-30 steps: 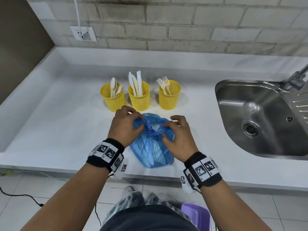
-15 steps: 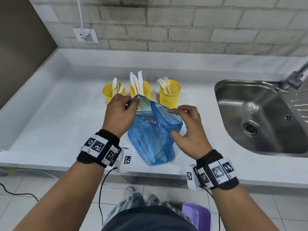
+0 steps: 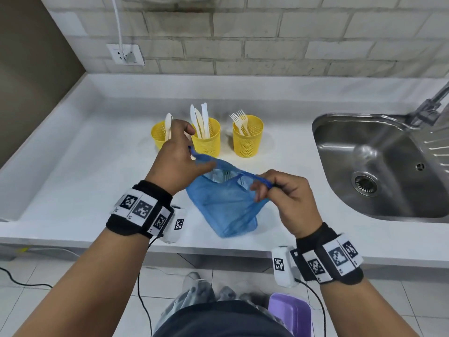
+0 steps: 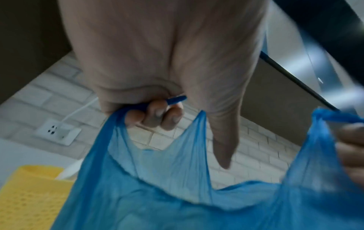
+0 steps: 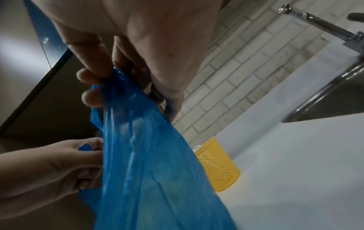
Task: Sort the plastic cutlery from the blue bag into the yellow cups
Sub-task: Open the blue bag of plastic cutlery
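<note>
A steel sink (image 3: 379, 171) sits in the white counter (image 3: 85, 171); a socket (image 3: 126, 54) (cable plugged in) hangs on the brick wall (image 3: 267, 32).

Left yellow cup (image 3: 159, 133): partly hidden behind the left hand (image 3: 176, 161).
Blue bag (image 3: 226, 207): contents too dim to identify.
Faucet (image 3: 435, 103): cut off by the frame edge.

Bag: the blue bag (image 3: 226, 210) hung open above the counter (image 3: 73, 181), each handle pinched.
Hands: left hand (image 3: 178, 156) gripped one handle, right hand (image 3: 289, 200) the other.
Cups: three yellow cups (image 3: 247, 136) stood behind (spoons, knives, forks).
Sink: steel sink (image 3: 379, 166) lay right.
</note>
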